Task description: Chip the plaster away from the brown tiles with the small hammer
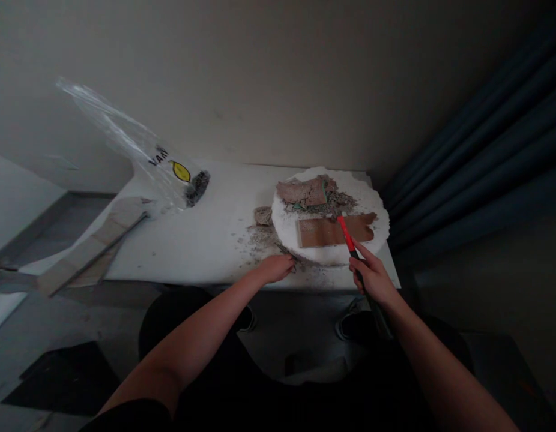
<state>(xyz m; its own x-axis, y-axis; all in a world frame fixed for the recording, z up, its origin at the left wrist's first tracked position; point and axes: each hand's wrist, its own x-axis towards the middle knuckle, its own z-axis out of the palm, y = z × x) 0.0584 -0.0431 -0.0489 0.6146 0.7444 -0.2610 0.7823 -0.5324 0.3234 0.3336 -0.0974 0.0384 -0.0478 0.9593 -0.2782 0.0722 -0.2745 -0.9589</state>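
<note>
My right hand [372, 277] is wrapped round a long tool with a red front part and a black handle [347, 234]. Its red tip reaches over a flat brown piece with a ragged right end [323, 231], and its exact kind is unclear. That piece lies on a rough-edged white round slab [380, 222]. Behind it on the slab sit a cracked brown-grey chunk [302, 191] and a heap of grey crumbs [338, 203]. My left hand [280, 268], fingers curled closed, is at the slab's front left edge among debris; what it holds, if anything, is hidden.
The slab rests on a white table [170, 255] against a wall. A small crumbly lump [262, 216] lies left of it. Further left are a clear plastic bag with dark contents [181, 171] and cardboard-like strips [89, 246]. A dark curtain [494, 144] hangs at the right.
</note>
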